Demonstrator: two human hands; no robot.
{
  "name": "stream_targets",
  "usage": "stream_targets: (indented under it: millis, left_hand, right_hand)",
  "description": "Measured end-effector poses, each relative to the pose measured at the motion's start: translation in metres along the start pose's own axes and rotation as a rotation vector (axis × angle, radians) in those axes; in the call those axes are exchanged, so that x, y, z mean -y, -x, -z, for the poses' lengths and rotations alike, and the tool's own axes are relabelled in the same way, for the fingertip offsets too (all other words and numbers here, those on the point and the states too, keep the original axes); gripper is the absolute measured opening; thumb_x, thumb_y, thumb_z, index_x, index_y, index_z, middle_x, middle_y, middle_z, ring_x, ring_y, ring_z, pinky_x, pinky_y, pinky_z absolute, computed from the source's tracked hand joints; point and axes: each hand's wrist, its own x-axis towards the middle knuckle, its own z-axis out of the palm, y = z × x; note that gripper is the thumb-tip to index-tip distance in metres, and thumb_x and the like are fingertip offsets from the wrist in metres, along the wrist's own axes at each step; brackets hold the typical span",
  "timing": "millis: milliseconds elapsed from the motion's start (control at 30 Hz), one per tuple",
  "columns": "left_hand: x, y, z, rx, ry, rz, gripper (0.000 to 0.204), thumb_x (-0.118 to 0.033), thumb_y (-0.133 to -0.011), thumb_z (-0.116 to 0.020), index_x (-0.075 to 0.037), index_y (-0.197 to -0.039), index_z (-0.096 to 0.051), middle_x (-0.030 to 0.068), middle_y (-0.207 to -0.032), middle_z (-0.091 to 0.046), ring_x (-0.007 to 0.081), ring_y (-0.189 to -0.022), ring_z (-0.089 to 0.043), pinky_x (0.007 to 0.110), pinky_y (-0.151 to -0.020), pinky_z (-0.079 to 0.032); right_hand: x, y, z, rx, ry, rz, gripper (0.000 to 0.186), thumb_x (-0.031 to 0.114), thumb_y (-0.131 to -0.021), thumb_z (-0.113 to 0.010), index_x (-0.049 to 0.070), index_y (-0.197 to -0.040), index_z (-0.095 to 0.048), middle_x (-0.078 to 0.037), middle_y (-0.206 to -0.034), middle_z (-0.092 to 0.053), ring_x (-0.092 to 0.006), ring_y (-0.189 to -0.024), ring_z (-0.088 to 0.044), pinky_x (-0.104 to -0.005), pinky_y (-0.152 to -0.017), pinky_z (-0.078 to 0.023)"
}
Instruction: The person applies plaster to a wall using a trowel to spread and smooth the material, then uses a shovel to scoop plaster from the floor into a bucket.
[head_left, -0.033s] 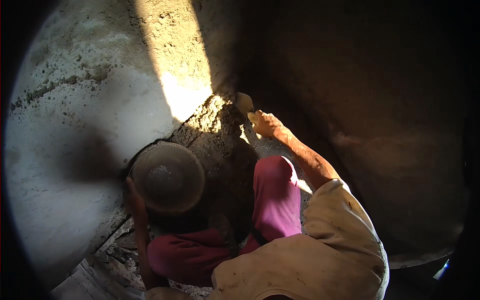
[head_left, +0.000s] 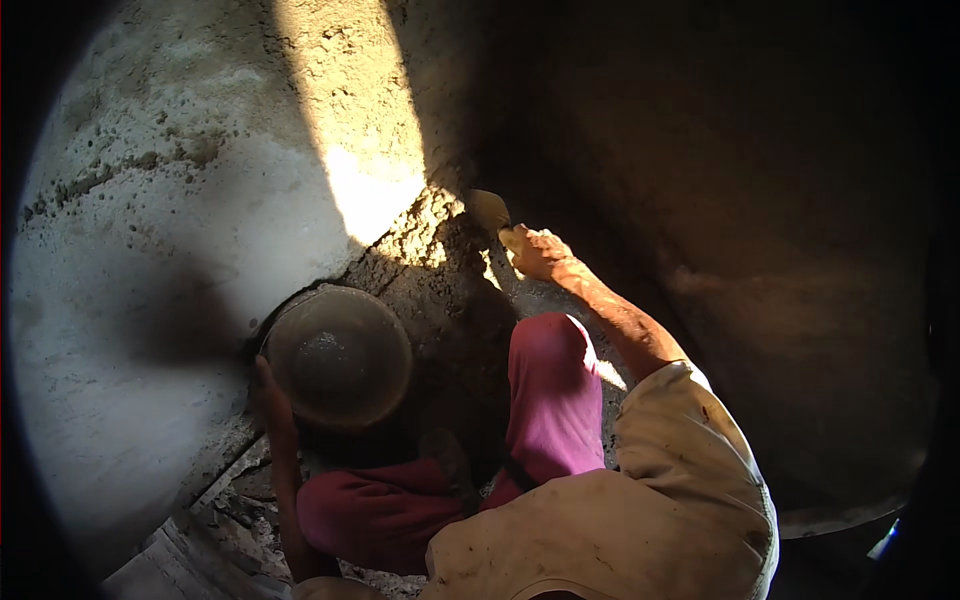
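My right hand [head_left: 540,254], just above and right of the frame's centre, has its fingers wrapped closed around the handle of a trowel [head_left: 487,208]. I hold it from behind, with the blade pointing up and left, likely so that the blade leads and my knuckles stay clear of the dark, crumbly mortar [head_left: 425,290] beside it. The blade lies at the upper right edge of that heap; in the shadow I cannot tell whether it touches.

My left hand [head_left: 272,395], left of centre, is at the left rim of a round, shallow basin [head_left: 340,355]. How far those fingers close on the rim I cannot tell, for they are dim and partly hidden; the hold looks meant to steady it. The basin sits between the pale wall [head_left: 180,270] on the left and my bent knee in purple trousers [head_left: 550,400], probably to stay within reach. It seems to face upward: I make out a greyish inside with a few bright specks near the middle, and no heaped load.
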Motion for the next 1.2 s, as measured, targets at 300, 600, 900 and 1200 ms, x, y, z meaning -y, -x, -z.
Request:
stream_targets:
  millis: [300, 600, 900, 1200]
  left_hand:
    - [0.0, -0.001, -0.004, -0.027, 0.133, 0.03, 0.057, -0.043, -0.103, -0.044, 0.009, -0.124, -0.056, 0.0227, -0.123, -0.061, 0.031, -0.111, -0.058, 0.038, -0.094, -0.044]
    - [-0.017, 0.002, 0.003, -0.035, 0.082, 0.103, 0.051, -0.041, -0.103, -0.044, 0.005, -0.117, -0.063, 0.0166, -0.108, -0.068, 0.0235, -0.099, -0.062, 0.035, -0.09, -0.045]
    - [-0.001, 0.0, 0.0, -0.012, 0.05, 0.069, 0.054, -0.042, -0.103, -0.044, 0.006, -0.116, -0.063, 0.0152, -0.108, -0.068, 0.0227, -0.098, -0.061, 0.035, -0.091, -0.045]
    - [0.024, 0.022, 0.02, -0.065, 0.419, 0.318, 0.052, -0.041, -0.101, -0.05, 0.002, -0.13, -0.055, 0.0144, -0.124, -0.06, 0.0233, -0.107, -0.059, 0.035, -0.092, -0.045]
  right_hand:
    - [-0.047, -0.053, 0.058, 0.01, -0.352, -0.37, 0.018, 0.017, -0.082, -0.059, 0.003, -0.093, -0.058, -0.011, -0.063, -0.059, -0.0263, -0.053, -0.061, -0.0405, -0.048, -0.048]
    - [-0.001, 0.014, 0.082, 0.15, -0.358, -0.09, 0.042, 0.029, -0.084, -0.068, 0.002, -0.114, -0.055, -0.01, -0.071, -0.06, -0.0198, -0.051, -0.058, -0.0357, -0.047, -0.05]
    - [0.001, -0.043, -0.024, -0.259, -0.197, -0.383, 0.047, 0.018, -0.084, -0.057, 0.003, -0.127, -0.044, -0.028, -0.093, -0.066, -0.0384, -0.076, -0.067, -0.0454, -0.066, -0.053]
    - [-0.054, 0.058, 0.026, -0.259, -0.42, -0.392, 0.043, 0.016, -0.083, -0.065, 0.001, -0.121, -0.053, -0.019, -0.086, -0.065, -0.0301, -0.067, -0.066, -0.0397, -0.057, -0.055]
